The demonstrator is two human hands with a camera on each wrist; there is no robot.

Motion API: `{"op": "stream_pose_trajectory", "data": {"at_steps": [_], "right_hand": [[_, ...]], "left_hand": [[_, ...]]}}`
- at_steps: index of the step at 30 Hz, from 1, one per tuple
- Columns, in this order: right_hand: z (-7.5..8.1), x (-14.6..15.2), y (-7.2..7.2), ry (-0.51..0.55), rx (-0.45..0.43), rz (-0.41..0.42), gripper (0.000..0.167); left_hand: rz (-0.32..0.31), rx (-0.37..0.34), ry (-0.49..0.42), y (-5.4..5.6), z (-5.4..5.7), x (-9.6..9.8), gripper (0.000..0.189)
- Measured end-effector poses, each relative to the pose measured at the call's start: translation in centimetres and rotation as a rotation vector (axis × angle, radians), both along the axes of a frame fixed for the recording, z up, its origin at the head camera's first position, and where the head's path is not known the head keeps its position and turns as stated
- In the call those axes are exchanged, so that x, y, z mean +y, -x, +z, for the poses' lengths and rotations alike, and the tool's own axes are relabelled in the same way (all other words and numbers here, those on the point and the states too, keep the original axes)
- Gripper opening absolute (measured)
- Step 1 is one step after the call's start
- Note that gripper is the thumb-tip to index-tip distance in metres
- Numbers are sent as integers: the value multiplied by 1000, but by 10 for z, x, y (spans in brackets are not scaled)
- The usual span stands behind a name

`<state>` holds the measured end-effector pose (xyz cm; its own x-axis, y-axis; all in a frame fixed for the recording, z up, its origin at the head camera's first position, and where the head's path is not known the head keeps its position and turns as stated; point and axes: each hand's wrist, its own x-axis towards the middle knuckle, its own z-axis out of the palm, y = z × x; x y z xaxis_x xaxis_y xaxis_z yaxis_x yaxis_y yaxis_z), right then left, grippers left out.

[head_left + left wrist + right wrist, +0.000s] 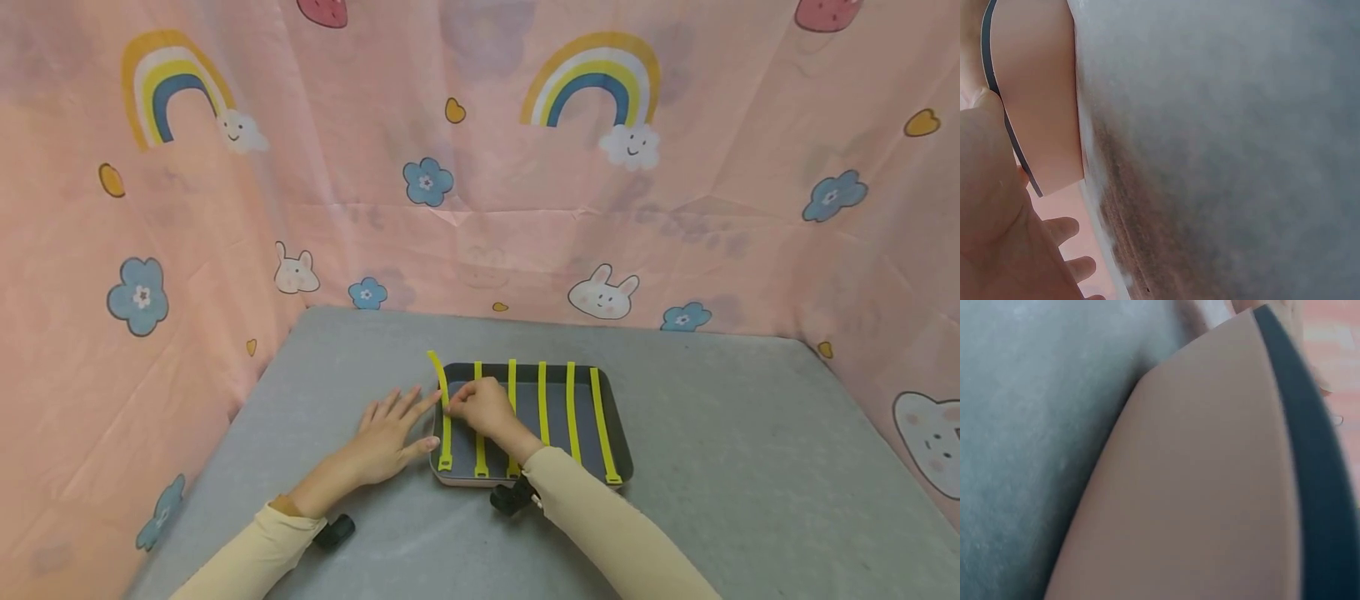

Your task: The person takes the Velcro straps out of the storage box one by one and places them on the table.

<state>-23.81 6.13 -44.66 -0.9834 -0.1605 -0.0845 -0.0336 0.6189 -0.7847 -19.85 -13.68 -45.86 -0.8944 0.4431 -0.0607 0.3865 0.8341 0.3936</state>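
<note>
A dark baking tray with a pinkish outer wall rests on the table. Several yellow hook-and-loop cable ties lie across it in a row, slotted heads toward the near rim. My right hand reaches over the tray, its thumb and fingertips pinching the leftmost cable tie at mid-length. That tie's far end rises past the tray's back left corner. With fingers spread, my left hand lies at the tray's left rim, index fingertip beside the same tie and thumb by the wall. The right forearm hides parts of the middle ties.
The rightmost cable tie runs along the tray's right side. Grey cloth covers the table. A pink printed curtain hangs behind and at both sides. Black wrist cameras sit under each wrist, the right one near the tray's front edge.
</note>
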Motion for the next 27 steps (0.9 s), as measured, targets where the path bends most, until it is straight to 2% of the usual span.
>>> {"op": "stream_pose_trajectory", "data": {"at_steps": [6,11,18,23,27], "right_hand": [[6,6,2,67,-33,-24,17],[18,14,2,127,-54,-25,17],[35,29,3,190,-61,-21,17],[51,44,1,224,-78,-13,18],[57,56,-1,268,-91,-7,20]], "left_hand": [[-1,0,-10,0,1,1,71],[-8,15,-35,0,-2,-1,71],[-6,0,-37,3,-7,-2,72],[-11,-9,-15,1,-2,0,71],[-14,0,-13,0,0,0,70]]}}
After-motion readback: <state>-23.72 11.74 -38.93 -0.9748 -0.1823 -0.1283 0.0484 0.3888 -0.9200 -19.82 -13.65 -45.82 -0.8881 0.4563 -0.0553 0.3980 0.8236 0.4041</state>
